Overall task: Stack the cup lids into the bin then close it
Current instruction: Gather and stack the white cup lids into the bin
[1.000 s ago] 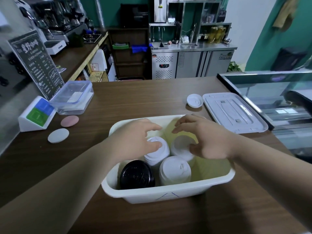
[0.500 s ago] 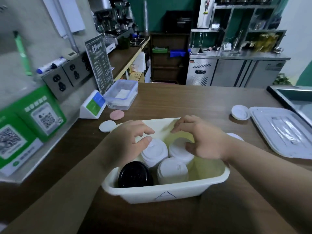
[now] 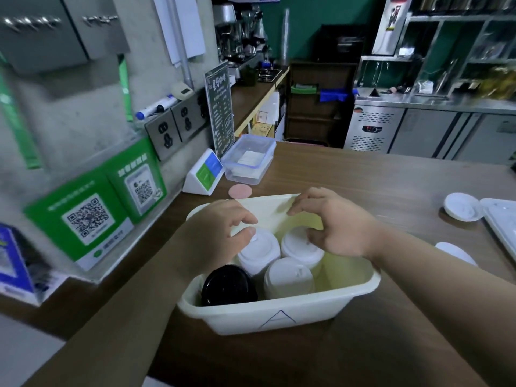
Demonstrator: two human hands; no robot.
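- My left hand [image 3: 220, 233] curls over the back-left white stack [image 3: 261, 251] in the bin [image 3: 279, 317], with thumb and fingertips pinching its top lid.
- My right hand [image 3: 337, 224] arches over the back-right white stack [image 3: 297, 248], thumb touching its top; I cannot tell whether it grips.
- A third white stack [image 3: 287, 277] and a black stack [image 3: 227, 286] stand by the bin's near wall.
- The bin sits open on the bench [image 3: 363, 177]; a loose lid [image 3: 462, 210] and the bin cover [image 3: 502, 222] lie off to its right.

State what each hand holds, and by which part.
Left hand pinches the rear-left white lid stack by its top rim. Right hand rests its thumb on the rear-right white lid stack; a grip cannot be told.
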